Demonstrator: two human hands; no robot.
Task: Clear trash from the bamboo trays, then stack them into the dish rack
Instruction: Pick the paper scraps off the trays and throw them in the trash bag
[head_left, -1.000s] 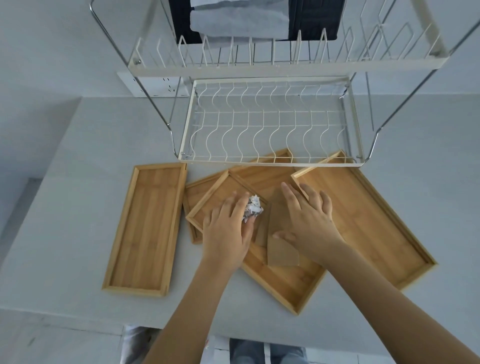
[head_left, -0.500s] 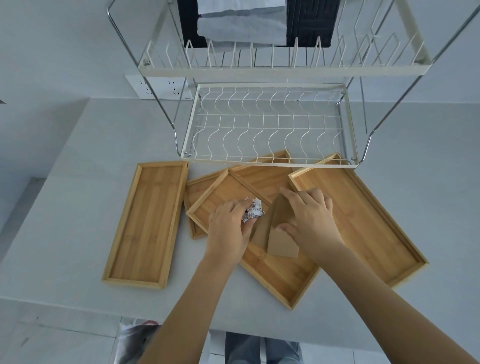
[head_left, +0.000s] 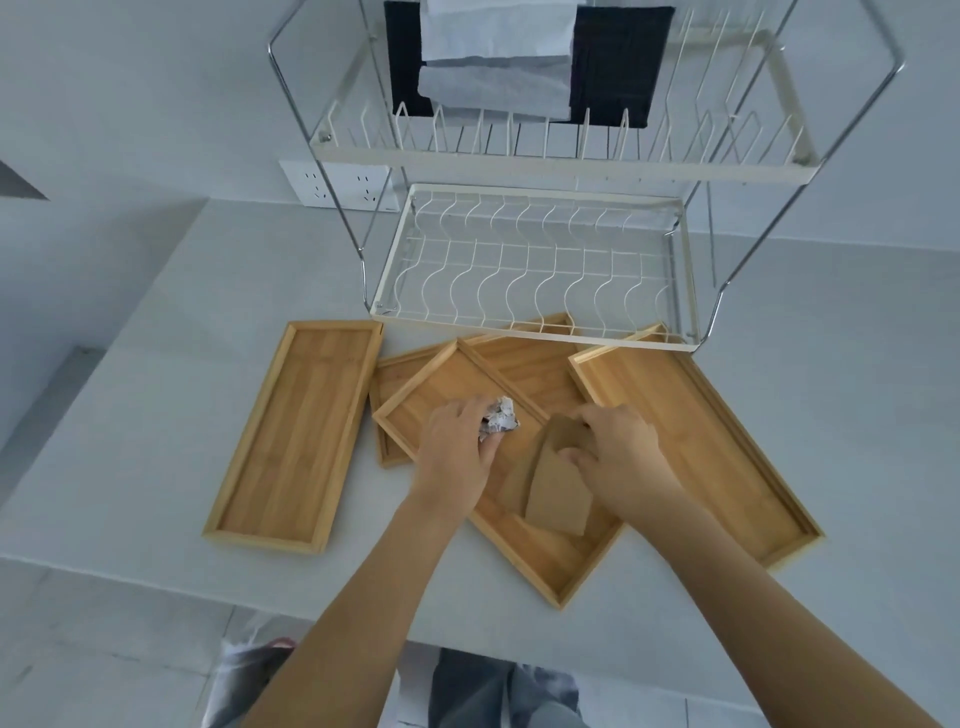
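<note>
Several bamboo trays lie on the grey table. One narrow tray (head_left: 296, 431) sits apart at the left. A middle tray (head_left: 550, 561) lies askew over another tray (head_left: 540, 364), and a large tray (head_left: 727, 441) is at the right. My left hand (head_left: 457, 452) is shut on a crumpled white paper ball (head_left: 500, 420) above the middle tray. My right hand (head_left: 618, 457) pinches a brown cardboard piece (head_left: 558, 493) that rests in the same tray. The white wire dish rack (head_left: 530, 338) stands just behind the trays, its lower shelf bare.
The rack's upper tier (head_left: 561, 161) and chrome legs (head_left: 353, 218) overhang the far trays. Dark and pale cloths (head_left: 498, 62) hang behind it. A wall socket (head_left: 337, 187) is at the back left. The table's near edge (head_left: 156, 577) runs below the trays.
My left hand has closed around the paper ball. My right hand has curled onto the cardboard piece and gripped its top end. The camera has tilted up a little.
</note>
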